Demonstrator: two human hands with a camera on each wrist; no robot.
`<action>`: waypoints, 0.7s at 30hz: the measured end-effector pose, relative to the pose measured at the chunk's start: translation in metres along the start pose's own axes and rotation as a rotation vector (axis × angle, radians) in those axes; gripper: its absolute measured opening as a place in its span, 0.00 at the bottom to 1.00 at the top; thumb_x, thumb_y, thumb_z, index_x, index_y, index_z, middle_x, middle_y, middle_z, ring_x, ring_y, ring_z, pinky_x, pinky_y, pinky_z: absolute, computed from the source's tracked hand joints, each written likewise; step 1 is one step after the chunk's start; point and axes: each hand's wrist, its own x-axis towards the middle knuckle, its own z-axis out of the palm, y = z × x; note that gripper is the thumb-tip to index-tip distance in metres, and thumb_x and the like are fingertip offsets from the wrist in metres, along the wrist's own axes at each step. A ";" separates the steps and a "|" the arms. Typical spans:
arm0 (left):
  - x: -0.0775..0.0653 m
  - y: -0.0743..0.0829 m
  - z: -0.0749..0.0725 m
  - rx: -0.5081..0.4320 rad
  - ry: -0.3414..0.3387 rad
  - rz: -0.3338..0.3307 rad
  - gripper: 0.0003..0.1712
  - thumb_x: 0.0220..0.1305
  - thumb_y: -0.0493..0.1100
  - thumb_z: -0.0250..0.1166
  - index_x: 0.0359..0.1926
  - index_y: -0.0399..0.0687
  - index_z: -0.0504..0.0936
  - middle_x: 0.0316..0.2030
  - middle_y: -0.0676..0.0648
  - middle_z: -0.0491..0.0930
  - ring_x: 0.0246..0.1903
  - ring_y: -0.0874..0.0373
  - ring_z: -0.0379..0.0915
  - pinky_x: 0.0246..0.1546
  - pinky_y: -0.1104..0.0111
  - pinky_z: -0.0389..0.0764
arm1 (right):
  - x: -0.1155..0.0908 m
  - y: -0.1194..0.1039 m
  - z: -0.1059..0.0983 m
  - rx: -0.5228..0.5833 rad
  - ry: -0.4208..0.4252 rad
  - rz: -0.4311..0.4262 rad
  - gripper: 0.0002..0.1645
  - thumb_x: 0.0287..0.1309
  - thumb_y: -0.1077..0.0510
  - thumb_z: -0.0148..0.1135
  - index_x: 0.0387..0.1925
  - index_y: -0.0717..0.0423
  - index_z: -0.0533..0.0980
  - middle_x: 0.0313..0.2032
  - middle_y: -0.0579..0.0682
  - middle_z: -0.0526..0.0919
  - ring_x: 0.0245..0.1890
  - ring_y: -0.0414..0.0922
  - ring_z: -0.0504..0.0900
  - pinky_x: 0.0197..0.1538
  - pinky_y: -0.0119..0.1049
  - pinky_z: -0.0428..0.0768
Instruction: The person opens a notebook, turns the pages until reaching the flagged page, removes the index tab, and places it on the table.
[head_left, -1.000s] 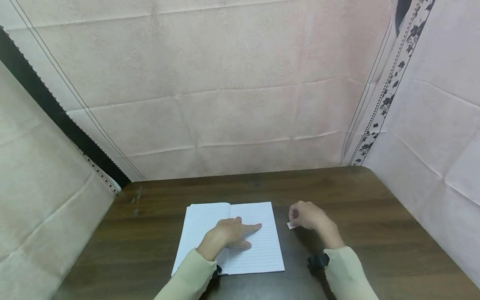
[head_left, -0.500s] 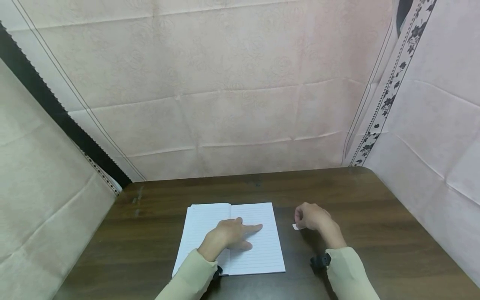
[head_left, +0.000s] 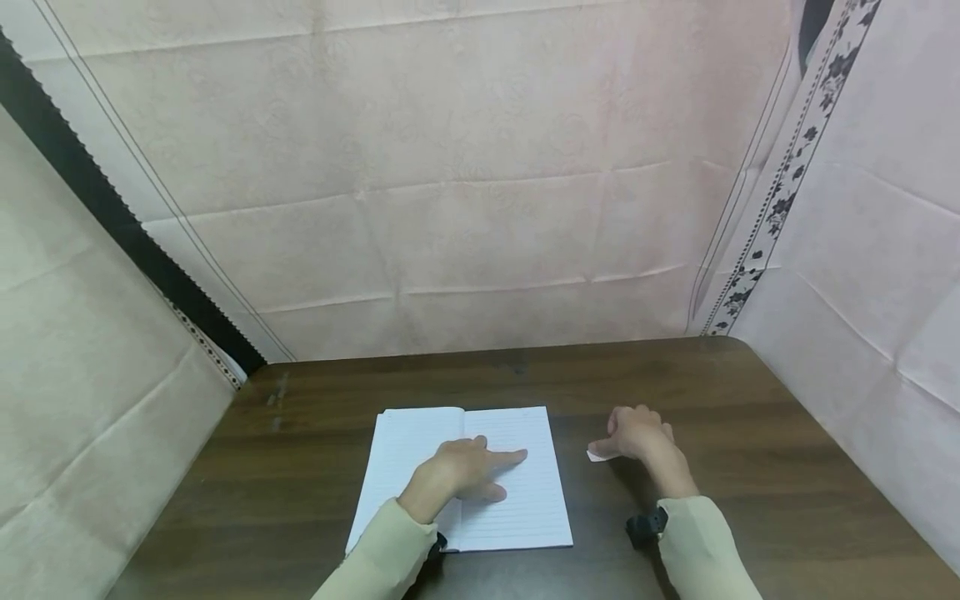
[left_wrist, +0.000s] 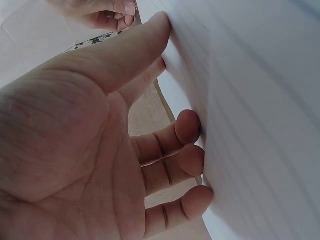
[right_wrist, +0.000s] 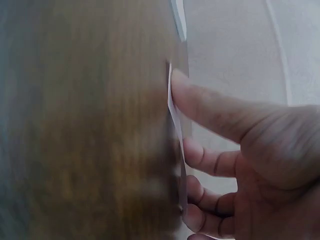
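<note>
An open lined notebook (head_left: 517,517) lies on the table. My left hand (head_left: 457,471) rests on it, the index finger stretched across the right-hand page; in the left wrist view, several fingertips touch the lined paper (left_wrist: 265,120). Right of the notebook, my right hand (head_left: 641,437) is over a small white slip of paper (head_left: 597,457), part of which the hand hides. Seen from the right wrist, the thumb presses the slip (right_wrist: 176,122) near one end. The other fingertips touch it farther along, spread apart from the thumb. The slip is slightly bent and lies against the tabletop.
The brown wooden table (head_left: 315,467) spreads around the notebook. Pale cloth (head_left: 480,208) hangs behind it and on both sides, with a floral band (head_left: 780,204) at right and a dark strip (head_left: 127,225) at left. Each wrist wears a dark device (head_left: 647,527).
My right hand has shifted slightly right with the slip. Its thumb now stretches over the paper and the fingers have spread away from it. The left hand stays on the notebook.
</note>
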 end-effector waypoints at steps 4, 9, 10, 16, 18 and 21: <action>0.000 0.001 0.001 -0.008 0.000 -0.004 0.36 0.67 0.59 0.65 0.73 0.83 0.62 0.69 0.46 0.70 0.67 0.49 0.65 0.62 0.51 0.70 | 0.000 0.003 0.003 -0.005 0.007 0.003 0.30 0.48 0.41 0.78 0.38 0.58 0.75 0.37 0.57 0.73 0.42 0.58 0.70 0.44 0.53 0.69; 0.001 0.001 0.002 -0.017 0.006 0.000 0.36 0.66 0.59 0.65 0.73 0.83 0.62 0.69 0.45 0.70 0.67 0.49 0.65 0.62 0.50 0.70 | -0.004 0.003 0.002 -0.053 0.002 0.013 0.36 0.42 0.35 0.78 0.39 0.57 0.73 0.36 0.57 0.70 0.42 0.58 0.68 0.45 0.53 0.67; 0.001 0.001 0.001 -0.017 0.007 0.001 0.36 0.66 0.59 0.65 0.73 0.83 0.62 0.69 0.45 0.70 0.67 0.49 0.66 0.62 0.50 0.70 | -0.004 0.004 0.001 -0.070 0.002 0.016 0.38 0.42 0.33 0.78 0.40 0.58 0.74 0.37 0.58 0.70 0.43 0.59 0.68 0.46 0.54 0.67; 0.000 0.002 0.002 -0.017 0.008 0.004 0.36 0.66 0.59 0.65 0.72 0.83 0.63 0.68 0.45 0.70 0.66 0.49 0.67 0.61 0.51 0.71 | -0.009 0.008 0.001 -0.109 -0.002 0.016 0.50 0.36 0.30 0.79 0.49 0.62 0.73 0.40 0.63 0.72 0.44 0.61 0.69 0.48 0.58 0.67; -0.001 0.003 0.003 -0.017 0.006 0.004 0.36 0.66 0.59 0.65 0.72 0.83 0.63 0.66 0.44 0.71 0.64 0.49 0.68 0.59 0.52 0.73 | -0.010 0.010 0.004 -0.104 -0.002 0.014 0.49 0.35 0.31 0.80 0.48 0.62 0.73 0.39 0.63 0.72 0.43 0.61 0.69 0.48 0.57 0.67; -0.002 0.003 0.007 -0.014 0.003 0.005 0.36 0.66 0.59 0.66 0.72 0.83 0.63 0.65 0.43 0.72 0.62 0.49 0.70 0.56 0.53 0.74 | -0.010 0.011 0.008 -0.100 -0.001 0.017 0.46 0.35 0.30 0.79 0.45 0.60 0.73 0.38 0.61 0.71 0.43 0.61 0.69 0.47 0.56 0.67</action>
